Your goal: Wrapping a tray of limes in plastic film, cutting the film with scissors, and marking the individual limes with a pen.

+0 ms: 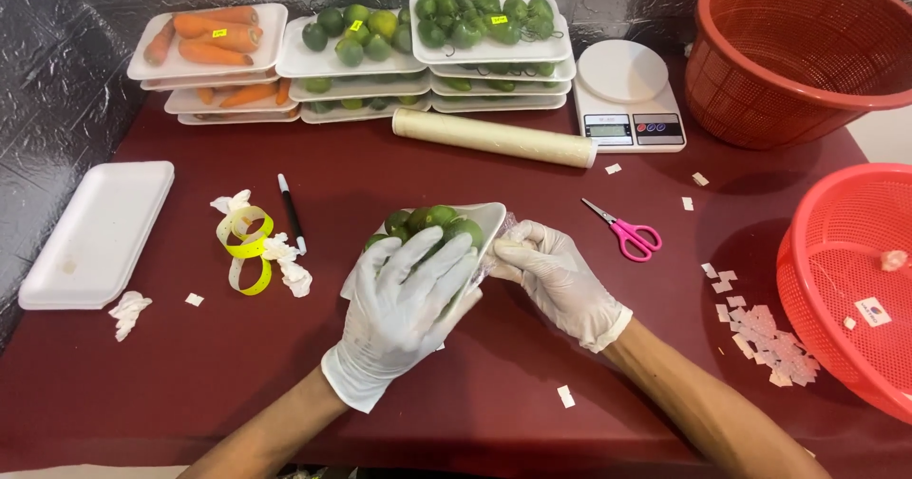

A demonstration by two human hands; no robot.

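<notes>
Two gloved hands at the near edge of a dark red table. Left hand spread wide, pressing down over a white foam tray of green limes, wrapped in clear film. Right hand curled narrow, pinching the film at the tray's right end. Just beyond: pink-handled scissors, black marker, yellow tape loops, empty white foam tray far left. Two red plastic baskets at right. Farther back: cling-film roll, white kitchen scale, stacked trays of carrots and limes.
</notes>
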